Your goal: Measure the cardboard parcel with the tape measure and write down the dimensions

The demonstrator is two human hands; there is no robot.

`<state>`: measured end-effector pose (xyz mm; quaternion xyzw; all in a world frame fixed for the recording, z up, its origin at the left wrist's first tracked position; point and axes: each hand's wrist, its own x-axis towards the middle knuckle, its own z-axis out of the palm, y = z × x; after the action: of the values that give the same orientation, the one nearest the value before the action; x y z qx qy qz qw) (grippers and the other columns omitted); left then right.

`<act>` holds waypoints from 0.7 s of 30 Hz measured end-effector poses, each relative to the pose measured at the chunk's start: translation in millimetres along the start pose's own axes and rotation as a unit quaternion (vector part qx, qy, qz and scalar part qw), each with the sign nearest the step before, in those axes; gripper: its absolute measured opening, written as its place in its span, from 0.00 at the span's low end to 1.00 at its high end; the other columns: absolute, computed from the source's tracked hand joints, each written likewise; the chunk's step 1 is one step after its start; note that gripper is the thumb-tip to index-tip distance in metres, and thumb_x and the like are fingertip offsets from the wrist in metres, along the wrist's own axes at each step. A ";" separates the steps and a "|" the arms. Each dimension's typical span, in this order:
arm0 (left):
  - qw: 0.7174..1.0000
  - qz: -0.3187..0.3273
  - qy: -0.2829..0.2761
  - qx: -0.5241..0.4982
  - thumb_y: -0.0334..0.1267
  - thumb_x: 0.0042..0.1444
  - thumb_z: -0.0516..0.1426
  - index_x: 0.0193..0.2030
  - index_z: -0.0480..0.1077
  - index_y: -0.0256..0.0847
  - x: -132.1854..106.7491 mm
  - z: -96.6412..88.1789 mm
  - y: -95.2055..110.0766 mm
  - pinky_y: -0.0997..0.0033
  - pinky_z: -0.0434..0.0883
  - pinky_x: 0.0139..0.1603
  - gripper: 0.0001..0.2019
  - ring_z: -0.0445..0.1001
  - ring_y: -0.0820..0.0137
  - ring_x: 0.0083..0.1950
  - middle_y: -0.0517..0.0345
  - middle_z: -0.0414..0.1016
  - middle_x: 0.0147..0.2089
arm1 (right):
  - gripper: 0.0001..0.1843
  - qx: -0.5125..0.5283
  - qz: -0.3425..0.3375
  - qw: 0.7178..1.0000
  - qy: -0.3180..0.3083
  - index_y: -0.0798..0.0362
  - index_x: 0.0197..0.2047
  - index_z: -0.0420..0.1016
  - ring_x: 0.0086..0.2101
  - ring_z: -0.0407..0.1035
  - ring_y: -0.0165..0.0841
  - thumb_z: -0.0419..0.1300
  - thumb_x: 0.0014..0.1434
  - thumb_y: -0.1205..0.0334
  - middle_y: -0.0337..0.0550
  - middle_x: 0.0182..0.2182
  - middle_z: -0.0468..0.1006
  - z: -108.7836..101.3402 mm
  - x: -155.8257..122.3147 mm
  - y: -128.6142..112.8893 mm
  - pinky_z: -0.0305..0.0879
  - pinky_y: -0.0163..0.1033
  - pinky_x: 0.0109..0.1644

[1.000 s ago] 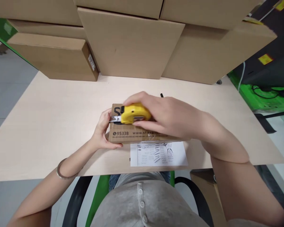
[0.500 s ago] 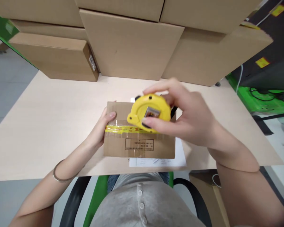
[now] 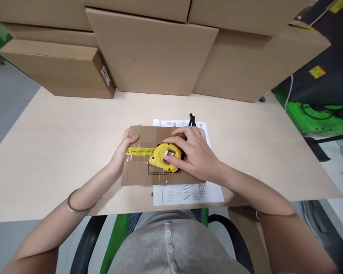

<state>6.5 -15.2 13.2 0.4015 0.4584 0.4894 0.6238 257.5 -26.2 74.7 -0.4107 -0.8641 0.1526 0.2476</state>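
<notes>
My left hand (image 3: 125, 146) grips the left edge of a small cardboard box (image 3: 140, 171), its thumb on the top face and its fingers behind the edge. Yellow printed tape (image 3: 140, 152) runs across that face, with a printed black frame below it. Over the right part of the box, my right hand (image 3: 196, 154) is closed on a yellow tape measure (image 3: 159, 156), thumb on its metal clip. The tape measure lies flat against or just above the box; I cannot tell which. No blade is visibly drawn out.
Beneath the box are printed paper sheets (image 3: 188, 195) on the pale table (image 3: 74, 129). A black strap (image 3: 191, 120) sits behind the box. Large cartons (image 3: 154, 53) form a wall at the back, with a flatter carton (image 3: 57, 72) at left. Cables lie on a green surface (image 3: 328, 121) at right.
My right hand has lowered the tape measure onto or close to the box, moving it slightly left. The box has tilted a little, and more of the paper sheets shows.
</notes>
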 end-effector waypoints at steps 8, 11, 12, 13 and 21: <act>1.000 -0.004 0.001 -0.019 0.47 0.56 0.62 0.55 0.69 0.47 10.0 0.2 -4.9 0.57 0.79 0.43 0.21 0.80 0.54 0.50 0.55 0.78 0.52 | 0.22 -0.053 0.332 0.942 -0.004 0.47 0.30 0.61 0.30 0.66 0.39 0.50 0.70 0.41 0.42 0.25 0.70 -20.9 0.2 97.9 0.57 0.43 0.39; 0.999 -0.006 0.018 -0.025 0.48 0.53 0.64 0.51 0.70 0.45 9.1 0.8 -4.2 0.61 0.78 0.41 0.21 0.80 0.56 0.49 0.57 0.79 0.49 | 0.23 -0.072 0.356 0.929 -0.074 0.48 0.25 0.61 0.32 0.68 0.43 0.57 0.66 0.45 0.45 0.23 0.70 -8.4 -2.7 124.7 0.55 0.45 0.40; 0.999 -0.004 0.022 -0.025 0.48 0.53 0.65 0.51 0.71 0.45 9.0 0.7 -4.6 0.62 0.78 0.42 0.21 0.80 0.56 0.50 0.58 0.79 0.49 | 0.23 -0.058 0.352 0.931 -0.076 0.48 0.23 0.62 0.32 0.69 0.44 0.59 0.65 0.46 0.46 0.23 0.71 -3.2 -3.7 130.6 0.56 0.45 0.41; 0.999 -0.003 0.025 -0.027 0.48 0.52 0.65 0.50 0.72 0.45 9.0 0.7 -5.2 0.63 0.79 0.44 0.20 0.80 0.56 0.51 0.58 0.80 0.49 | 0.23 -0.042 0.349 0.933 -0.077 0.49 0.23 0.62 0.32 0.70 0.44 0.60 0.64 0.47 0.47 0.23 0.72 1.5 -4.5 135.8 0.56 0.45 0.41; 0.997 -0.014 0.005 -0.072 0.59 0.54 0.65 0.51 0.76 0.42 9.5 6.4 -7.5 0.51 0.81 0.51 0.26 0.82 0.45 0.56 0.48 0.85 0.47 | 0.28 0.206 0.316 0.926 0.018 0.47 0.32 0.66 0.20 0.62 0.30 0.52 0.66 0.31 0.39 0.22 0.73 13.3 -17.6 180.9 0.58 0.37 0.25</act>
<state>15.5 -7.8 6.1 0.3463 0.4310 0.5144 0.6555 374.4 70.6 -26.2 -0.6047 -0.6346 0.3906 0.2812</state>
